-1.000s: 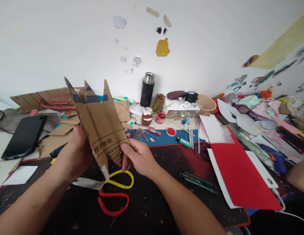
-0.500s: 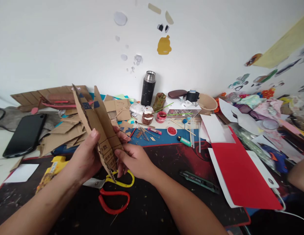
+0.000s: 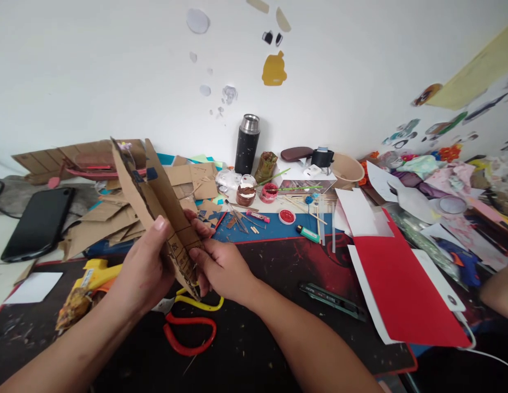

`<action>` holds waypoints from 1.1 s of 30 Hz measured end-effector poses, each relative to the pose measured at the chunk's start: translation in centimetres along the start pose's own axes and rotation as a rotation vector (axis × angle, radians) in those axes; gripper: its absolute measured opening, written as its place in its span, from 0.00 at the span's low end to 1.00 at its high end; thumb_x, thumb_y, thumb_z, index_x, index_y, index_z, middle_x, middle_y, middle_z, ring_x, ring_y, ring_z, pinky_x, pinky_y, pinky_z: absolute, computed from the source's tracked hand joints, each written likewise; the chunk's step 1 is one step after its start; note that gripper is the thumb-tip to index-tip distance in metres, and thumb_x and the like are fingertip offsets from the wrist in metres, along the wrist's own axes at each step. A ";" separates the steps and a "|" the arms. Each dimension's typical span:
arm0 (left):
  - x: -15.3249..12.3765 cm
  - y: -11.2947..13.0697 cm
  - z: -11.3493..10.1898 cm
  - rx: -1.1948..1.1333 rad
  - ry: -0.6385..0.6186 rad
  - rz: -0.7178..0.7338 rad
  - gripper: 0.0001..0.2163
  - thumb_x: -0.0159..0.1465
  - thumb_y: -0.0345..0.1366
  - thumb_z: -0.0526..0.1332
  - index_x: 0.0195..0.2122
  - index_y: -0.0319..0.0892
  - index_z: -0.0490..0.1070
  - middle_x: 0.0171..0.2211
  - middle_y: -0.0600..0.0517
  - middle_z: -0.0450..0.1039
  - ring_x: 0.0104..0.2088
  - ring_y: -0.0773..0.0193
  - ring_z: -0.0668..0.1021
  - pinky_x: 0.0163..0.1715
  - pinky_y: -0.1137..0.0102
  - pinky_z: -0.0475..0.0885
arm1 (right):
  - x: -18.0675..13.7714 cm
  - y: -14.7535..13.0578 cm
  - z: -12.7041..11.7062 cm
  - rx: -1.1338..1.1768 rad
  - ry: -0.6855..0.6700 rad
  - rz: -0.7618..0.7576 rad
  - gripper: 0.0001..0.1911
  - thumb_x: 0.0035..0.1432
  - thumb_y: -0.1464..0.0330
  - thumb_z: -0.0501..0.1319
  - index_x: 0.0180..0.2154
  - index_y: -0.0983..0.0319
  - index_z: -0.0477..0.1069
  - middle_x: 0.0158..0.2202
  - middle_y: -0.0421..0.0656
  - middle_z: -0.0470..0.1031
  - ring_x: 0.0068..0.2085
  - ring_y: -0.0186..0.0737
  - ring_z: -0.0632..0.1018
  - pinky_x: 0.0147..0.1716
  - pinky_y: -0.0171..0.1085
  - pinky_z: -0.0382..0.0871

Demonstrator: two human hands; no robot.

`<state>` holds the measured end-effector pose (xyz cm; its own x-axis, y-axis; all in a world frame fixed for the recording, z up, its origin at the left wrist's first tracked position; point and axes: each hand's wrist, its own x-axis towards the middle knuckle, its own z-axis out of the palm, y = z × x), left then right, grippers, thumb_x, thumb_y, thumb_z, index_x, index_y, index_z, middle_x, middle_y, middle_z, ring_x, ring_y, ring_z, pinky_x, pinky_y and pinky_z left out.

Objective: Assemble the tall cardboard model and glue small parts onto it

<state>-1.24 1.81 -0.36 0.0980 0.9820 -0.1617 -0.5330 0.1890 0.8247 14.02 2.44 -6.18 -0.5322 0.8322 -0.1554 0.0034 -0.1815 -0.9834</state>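
Note:
A folded piece of brown cardboard (image 3: 153,188) with printed characters and pointed cut ends stands tilted above the dark mat. My left hand (image 3: 145,267) grips its lower part from the left, thumb on the near face. My right hand (image 3: 219,262) pinches the same lower part from the right, fingers wrapped behind it. Both hands press the cardboard's folds together. Scissors with one yellow and one red handle (image 3: 190,325) lie on the mat right under my hands.
A yellow glue gun (image 3: 92,275) lies left of my hands, a black phone (image 3: 36,221) further left. A utility knife (image 3: 331,300), red paper (image 3: 401,284), a lighter (image 3: 307,233), paint jars and a black flask (image 3: 246,144) are to the right and back. Another person's arm (image 3: 497,289) shows at the right edge.
The cardboard was spread open in a fan a second ago; now it is folded nearly flat between my hands. My right hand moved in closer to the left.

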 end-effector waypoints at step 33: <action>0.7 1.1 1.0 -0.029 0.250 0.195 0.33 0.46 0.65 0.83 0.38 0.42 0.84 0.29 0.53 0.80 0.32 0.60 0.82 0.40 0.65 0.89 | -0.3 -0.7 -0.4 -0.100 -0.011 -0.052 0.17 0.80 0.65 0.58 0.34 0.57 0.67 0.19 0.31 0.72 0.20 0.31 0.75 0.27 0.30 0.69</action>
<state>-0.88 2.71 1.01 -0.2163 0.9672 -0.1333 -0.5458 -0.0066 0.8379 14.48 2.51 -5.43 -0.5430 0.8334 -0.1029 0.0591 -0.0844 -0.9947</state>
